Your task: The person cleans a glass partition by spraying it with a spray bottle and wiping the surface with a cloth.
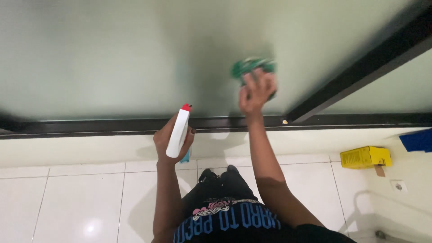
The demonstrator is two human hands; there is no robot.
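The right hand (255, 92) presses a soft, limp green cloth (251, 66) flat against the frosted glass (112, 58), while the left hand (173, 141) grips a light, slick white spray bottle (178, 132) around its body.

This is looking like a room in a home or small flat, seen from above. A frosted glass panel (112, 54) in a dark metal frame (135, 124) is filling the upper half of the frame, the kind used for a sliding door or partition. Glossy white floor tiles (81, 198) are running along the bottom, a wall socket (398, 186) is sitting at lower right, and a yellow cardboard box (365, 157) (slightly battered) is lying near it.
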